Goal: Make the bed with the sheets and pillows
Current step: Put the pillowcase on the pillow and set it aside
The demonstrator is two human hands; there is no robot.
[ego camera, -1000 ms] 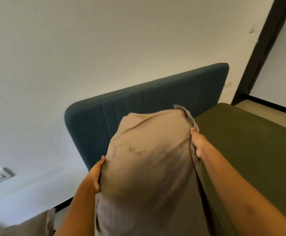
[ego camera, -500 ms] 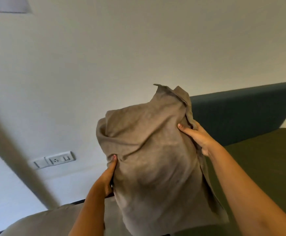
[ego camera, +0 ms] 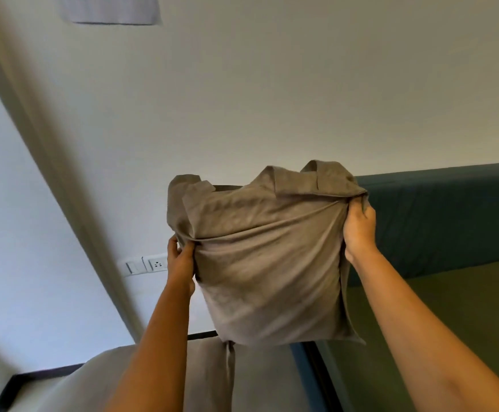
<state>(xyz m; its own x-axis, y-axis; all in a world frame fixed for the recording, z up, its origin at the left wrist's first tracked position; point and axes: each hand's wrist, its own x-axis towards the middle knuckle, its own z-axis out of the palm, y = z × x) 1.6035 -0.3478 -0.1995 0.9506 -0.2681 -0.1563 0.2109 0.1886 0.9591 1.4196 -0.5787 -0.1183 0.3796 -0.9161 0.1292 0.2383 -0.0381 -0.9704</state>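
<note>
Two grips clutch pillow [ego camera: 269, 257] side edges: left hand [ego camera: 181, 258], right hand [ego camera: 359, 230]; aloft, headboard [ego camera: 450, 218] behind right edge.

Pillow [ego camera: 269, 263] is up off the bed now, hanging mid-frame with its bottom edge visible; 1 s ago it sat low against the headboard [ego camera: 450, 218]. Grip differs: both hands lay flat on its sides, now the left hand [ego camera: 181, 260] pinches bunched cover at the left edge and the right hand [ego camera: 359, 230] clutches the top right corner. Cover pulls taut between them. View has swung left: headboard slides to the right edge, wall socket [ego camera: 150, 264] moves to centre left, second pillow [ego camera: 206, 379] fills the lower left.
</note>
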